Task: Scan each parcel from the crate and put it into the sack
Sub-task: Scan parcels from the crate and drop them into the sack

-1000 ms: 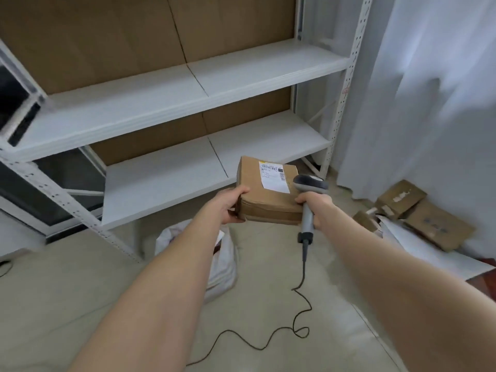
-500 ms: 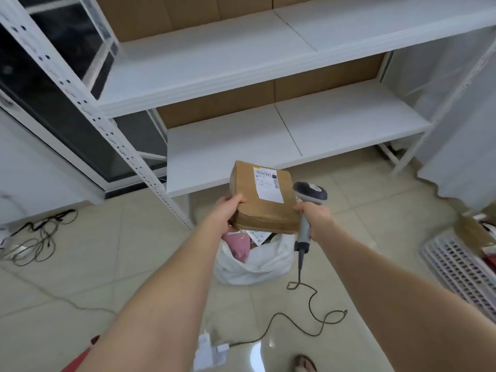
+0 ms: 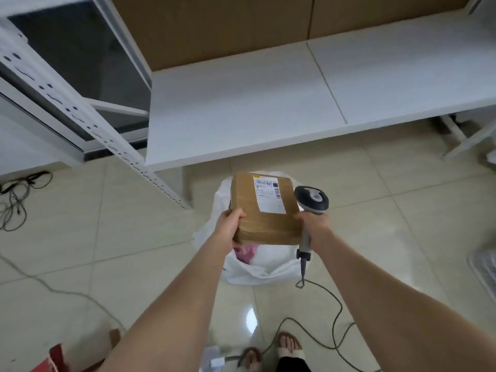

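A brown cardboard parcel (image 3: 252,218) with a white shipping label on top hangs directly above the open white sack (image 3: 257,267) on the floor. My left hand (image 3: 229,226) grips the parcel's left near corner. My right hand (image 3: 312,225) grips the handle of a grey barcode scanner (image 3: 311,201), and its fingers touch the parcel's right edge. Something pink shows inside the sack under the parcel. The crate shows only as a white slatted corner (image 3: 483,267) at the right edge.
A white shelf board (image 3: 268,111) and a perforated metal upright (image 3: 80,114) stand just beyond the sack. The scanner's cable (image 3: 332,328) loops over the tiled floor by my sandalled feet (image 3: 271,350). Loose cables (image 3: 16,200) lie at the left.
My view has swung left and tilted down. The parcel, held by both hands, has come from beside the shelves to right over the sack's mouth.
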The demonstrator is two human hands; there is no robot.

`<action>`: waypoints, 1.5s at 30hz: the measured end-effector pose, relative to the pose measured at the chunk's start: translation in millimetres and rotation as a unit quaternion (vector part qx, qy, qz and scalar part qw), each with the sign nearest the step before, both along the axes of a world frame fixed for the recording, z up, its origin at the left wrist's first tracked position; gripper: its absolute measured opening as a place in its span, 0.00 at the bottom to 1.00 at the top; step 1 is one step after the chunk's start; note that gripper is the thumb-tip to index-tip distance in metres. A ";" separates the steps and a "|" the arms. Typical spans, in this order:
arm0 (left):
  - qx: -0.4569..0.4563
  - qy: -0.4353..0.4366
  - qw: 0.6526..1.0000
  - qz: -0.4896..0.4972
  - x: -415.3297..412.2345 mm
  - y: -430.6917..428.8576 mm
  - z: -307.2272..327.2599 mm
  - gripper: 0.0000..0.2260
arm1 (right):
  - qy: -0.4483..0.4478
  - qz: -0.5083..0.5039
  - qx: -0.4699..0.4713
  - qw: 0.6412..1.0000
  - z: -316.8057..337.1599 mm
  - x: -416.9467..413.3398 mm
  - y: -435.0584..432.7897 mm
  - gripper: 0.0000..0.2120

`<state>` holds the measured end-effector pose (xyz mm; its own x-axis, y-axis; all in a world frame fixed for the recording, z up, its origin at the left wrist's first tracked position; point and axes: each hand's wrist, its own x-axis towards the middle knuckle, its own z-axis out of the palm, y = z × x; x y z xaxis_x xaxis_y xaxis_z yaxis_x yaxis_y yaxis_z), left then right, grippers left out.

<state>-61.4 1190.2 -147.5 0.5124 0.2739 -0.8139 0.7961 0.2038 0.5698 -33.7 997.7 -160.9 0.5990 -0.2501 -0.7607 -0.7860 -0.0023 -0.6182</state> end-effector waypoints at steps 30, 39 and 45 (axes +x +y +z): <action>0.485 -0.103 0.866 -0.071 56.5 102.3 -219.1 0.10 | -0.061 0.320 -0.273 0.905 -248.1 25.7 135.8 0.19; 0.394 0.089 0.887 -0.225 38.8 96.3 -193.1 0.24 | -0.015 0.302 -0.141 0.943 -222.4 21.3 122.8 0.09; 0.401 0.060 0.860 -0.309 51.8 53.1 -96.5 0.24 | -0.027 0.199 -0.077 0.977 -133.7 20.1 82.5 0.07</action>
